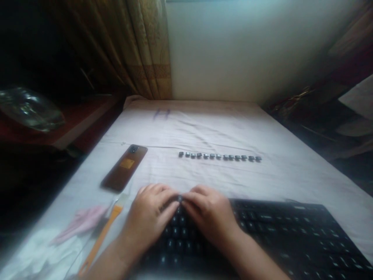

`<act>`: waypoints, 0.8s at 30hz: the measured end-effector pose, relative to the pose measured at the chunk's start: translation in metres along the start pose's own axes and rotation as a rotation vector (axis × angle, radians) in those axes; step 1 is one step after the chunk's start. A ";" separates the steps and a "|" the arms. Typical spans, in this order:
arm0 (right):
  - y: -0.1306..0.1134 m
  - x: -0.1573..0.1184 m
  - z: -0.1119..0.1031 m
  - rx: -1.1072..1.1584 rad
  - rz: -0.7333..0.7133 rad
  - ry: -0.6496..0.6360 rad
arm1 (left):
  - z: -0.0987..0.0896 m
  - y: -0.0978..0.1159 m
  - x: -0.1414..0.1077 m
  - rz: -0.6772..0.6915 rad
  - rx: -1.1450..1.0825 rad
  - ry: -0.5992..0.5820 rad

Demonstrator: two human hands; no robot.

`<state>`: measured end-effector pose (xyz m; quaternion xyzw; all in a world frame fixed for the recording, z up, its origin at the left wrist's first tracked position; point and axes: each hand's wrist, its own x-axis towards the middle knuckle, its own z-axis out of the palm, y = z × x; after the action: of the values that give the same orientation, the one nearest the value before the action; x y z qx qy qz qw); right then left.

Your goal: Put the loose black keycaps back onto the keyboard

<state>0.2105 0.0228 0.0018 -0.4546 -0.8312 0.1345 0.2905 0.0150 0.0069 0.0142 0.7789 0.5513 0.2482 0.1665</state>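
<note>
The keyboard (291, 237) is set at the near side of the cloth-covered table (291, 177); its far edge and slanted right edge are seen, while its left end is hidden by the left arm and its near edge is not shown whole. Beyond it, a bare strip of cloth is left before a row of small keycaps (218, 156), and wider open room is found past the row, up to the table's far edge by the wall (233, 50). On the left, room is narrowed by a phone (124, 173), a pink cloth (83, 222) and an orange-handled brush (100, 237), which is laid beside the left forearm.

Both forearms are angled inward from the bottom of the view, and the hands are brought together over the keyboard's far edge, left of the row's middle. The left hand (153, 206) is curled, with thumb and fingers pointed right; the right hand (211, 210) is mirrored, fingers pointed left. Their fingertips are nearly met around a dark key (180, 198). Each hand is only slightly parted between thumb and fingers; whether the key is gripped or merely touched cannot be told.
</note>
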 end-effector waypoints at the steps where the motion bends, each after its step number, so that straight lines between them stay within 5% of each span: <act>1: 0.000 0.000 0.000 0.005 0.001 -0.001 | 0.001 0.000 0.000 0.004 -0.001 0.010; 24: -0.002 0.001 0.000 0.033 0.020 0.018 | 0.001 -0.001 0.002 0.011 -0.104 0.053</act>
<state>0.2084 0.0227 0.0032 -0.4591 -0.8217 0.1469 0.3041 0.0153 0.0098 0.0127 0.7654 0.5375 0.2981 0.1906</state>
